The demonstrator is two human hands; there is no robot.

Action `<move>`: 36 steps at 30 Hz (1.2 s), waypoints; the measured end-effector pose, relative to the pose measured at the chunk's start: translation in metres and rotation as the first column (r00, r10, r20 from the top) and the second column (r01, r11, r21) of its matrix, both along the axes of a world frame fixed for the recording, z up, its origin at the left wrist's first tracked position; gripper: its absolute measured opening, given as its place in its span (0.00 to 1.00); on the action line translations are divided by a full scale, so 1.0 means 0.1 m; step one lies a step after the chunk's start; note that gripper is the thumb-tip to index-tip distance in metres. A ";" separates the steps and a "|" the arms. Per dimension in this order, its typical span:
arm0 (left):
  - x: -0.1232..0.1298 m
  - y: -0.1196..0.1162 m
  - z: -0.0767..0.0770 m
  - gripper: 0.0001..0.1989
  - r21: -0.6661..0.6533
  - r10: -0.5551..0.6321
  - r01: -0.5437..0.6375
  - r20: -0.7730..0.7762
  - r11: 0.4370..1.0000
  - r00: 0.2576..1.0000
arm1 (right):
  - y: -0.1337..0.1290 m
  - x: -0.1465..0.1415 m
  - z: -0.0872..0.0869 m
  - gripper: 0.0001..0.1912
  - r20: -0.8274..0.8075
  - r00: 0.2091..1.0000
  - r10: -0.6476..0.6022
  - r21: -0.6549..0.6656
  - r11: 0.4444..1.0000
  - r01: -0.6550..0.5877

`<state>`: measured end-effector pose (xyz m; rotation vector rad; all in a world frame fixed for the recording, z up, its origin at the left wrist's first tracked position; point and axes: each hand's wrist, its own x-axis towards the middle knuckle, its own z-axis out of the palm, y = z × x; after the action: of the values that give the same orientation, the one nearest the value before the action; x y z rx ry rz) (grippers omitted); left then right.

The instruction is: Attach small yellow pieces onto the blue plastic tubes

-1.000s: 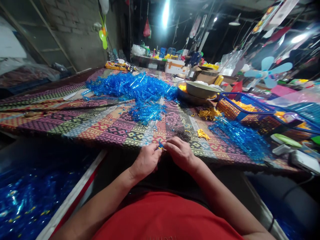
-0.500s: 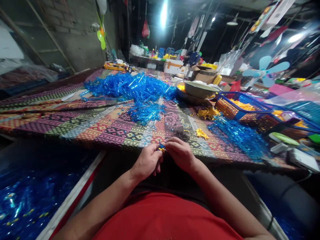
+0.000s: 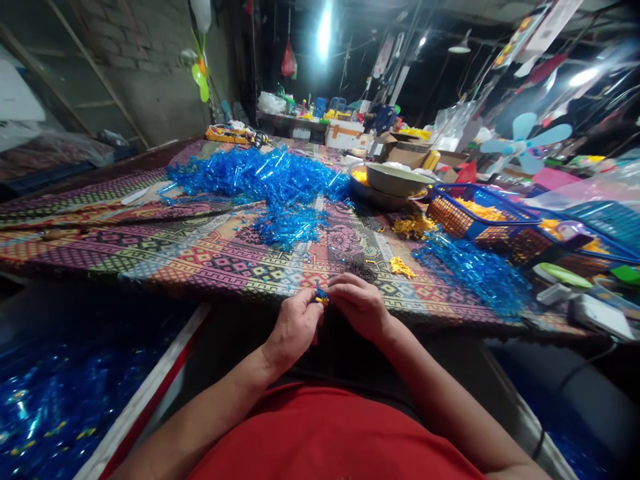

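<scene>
Below a yellow-filled blue basket (image 3: 453, 217), left hand (image 3: 293, 330) and right hand (image 3: 357, 307) pinch a blue-yellow plastic piece (image 3: 321, 298).

We find the scene dim overall, lit chiefly by an overhead lamp (image 3: 325, 30) and a second lamp (image 3: 583, 77) to the right, both blown out to white. The ceiling beams (image 3: 450, 20) fall away into near-black shadow. The blue plastic heap (image 3: 260, 180) throws small bright glints. The left hand (image 3: 295, 330) and right hand (image 3: 359, 307) are adequately lit, though the small blue-and-yellow piece (image 3: 321, 297) between them lacks crisp detail. Wide-angle distortion bows the patterned tablecloth (image 3: 200, 260) (the brick wall (image 3: 135, 40) leans markedly too). Glare hazes the blue fan (image 3: 525, 143).
</scene>
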<state>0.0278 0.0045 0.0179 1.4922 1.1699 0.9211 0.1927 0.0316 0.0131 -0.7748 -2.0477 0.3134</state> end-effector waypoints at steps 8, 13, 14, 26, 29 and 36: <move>0.00 0.01 -0.11 0.06 -0.114 0.024 -0.015 0.075 0.993 0.997 | 0.01 -0.02 -0.05 0.09 0.061 0.998 -0.034 0.060 0.998 0.030; 0.01 0.03 -0.09 0.07 -0.140 0.041 -0.026 0.105 0.990 0.994 | -0.10 -0.03 -0.04 0.09 0.026 0.994 -0.104 0.094 0.990 0.102; 0.01 0.03 -0.09 0.07 -0.143 0.037 -0.021 0.108 0.989 0.993 | -0.11 -0.05 -0.05 0.08 0.033 0.994 -0.103 0.093 0.991 0.099; 0.08 -0.01 -0.09 0.06 -0.081 0.049 -0.042 0.092 0.996 0.995 | -0.19 -0.10 -0.08 0.05 0.001 0.986 -0.165 0.077 0.983 0.164; 0.10 -0.02 -0.09 0.07 -0.059 0.034 -0.029 0.081 0.998 0.996 | -0.19 -0.07 -0.08 0.08 0.006 0.989 -0.145 0.103 0.984 0.144; 0.12 -0.04 -0.13 0.07 -0.029 0.018 -0.016 0.073 0.999 0.997 | -0.19 -0.01 -0.09 0.08 0.135 0.982 -0.134 0.180 0.978 0.108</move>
<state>0.0398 0.0008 0.0047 1.4164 1.1390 0.9593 0.1917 0.0128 0.0039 -0.8316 -2.1206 0.0096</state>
